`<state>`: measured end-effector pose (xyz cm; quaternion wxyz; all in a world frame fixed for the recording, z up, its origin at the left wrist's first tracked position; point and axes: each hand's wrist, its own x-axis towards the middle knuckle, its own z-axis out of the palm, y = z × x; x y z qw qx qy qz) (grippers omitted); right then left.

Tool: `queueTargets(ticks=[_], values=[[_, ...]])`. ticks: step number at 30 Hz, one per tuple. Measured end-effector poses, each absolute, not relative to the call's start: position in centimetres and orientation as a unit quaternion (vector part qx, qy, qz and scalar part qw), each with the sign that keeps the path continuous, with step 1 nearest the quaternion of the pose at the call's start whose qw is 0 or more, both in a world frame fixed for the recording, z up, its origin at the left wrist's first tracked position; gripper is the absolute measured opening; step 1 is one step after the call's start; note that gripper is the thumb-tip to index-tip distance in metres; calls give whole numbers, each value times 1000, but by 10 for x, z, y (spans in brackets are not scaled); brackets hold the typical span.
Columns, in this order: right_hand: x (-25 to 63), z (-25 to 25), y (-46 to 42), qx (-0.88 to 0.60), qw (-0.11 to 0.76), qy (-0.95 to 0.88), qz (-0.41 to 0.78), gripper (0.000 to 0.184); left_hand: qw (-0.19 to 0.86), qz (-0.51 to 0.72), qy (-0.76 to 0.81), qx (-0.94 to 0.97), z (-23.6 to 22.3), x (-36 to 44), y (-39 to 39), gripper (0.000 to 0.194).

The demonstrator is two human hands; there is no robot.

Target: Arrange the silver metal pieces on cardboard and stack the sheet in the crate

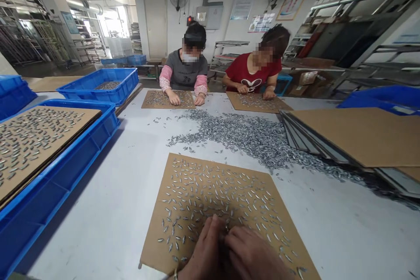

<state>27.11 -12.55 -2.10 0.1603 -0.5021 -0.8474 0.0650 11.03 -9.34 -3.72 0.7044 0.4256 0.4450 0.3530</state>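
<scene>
A brown cardboard sheet (183, 253) lies on the table in front of me, covered with many small silver metal pieces (213, 192) spread apart. My left hand (205, 251) and my right hand (252, 256) rest together on the sheet's near edge, knuckles up, fingers curled down and pressed close among the pieces. What lies under the fingertips is hidden. A large loose heap of the same metal pieces (249, 135) stretches across the table beyond the sheet.
Blue crates (65, 175) stand at the left; the nearest carries a cardboard sheet of pieces (33, 140). Stacked cardboard sheets (357, 135) lie at the right. Two people (187, 70) (256, 72) sit across the table, hands on their own sheets.
</scene>
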Motion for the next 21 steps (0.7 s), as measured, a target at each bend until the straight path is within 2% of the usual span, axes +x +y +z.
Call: queueTargets(ticks=[3, 6, 11, 14, 18, 21], values=[[270, -10, -120, -519, 141, -839, 86, 27, 718, 367, 430, 405, -38, 113, -93, 64], [267, 0, -113, -533, 139, -826, 120, 28, 725, 393, 411, 389, -37, 114, -92, 63], [269, 10, -100, -571, 185, -763, 240, 21, 771, 404, 390, 302, -39, 116, -88, 64], [272, 18, -93, -585, 207, -741, 258, 21, 788, 398, 373, 285, -38, 115, -87, 57], [280, 33, -69, -573, 172, -736, 316, 19, 768, 402, 395, 304, -29, 113, -86, 42], [285, 34, -35, -583, 166, -726, 326, 30, 778, 402, 403, 266, -24, 116, -88, 32]])
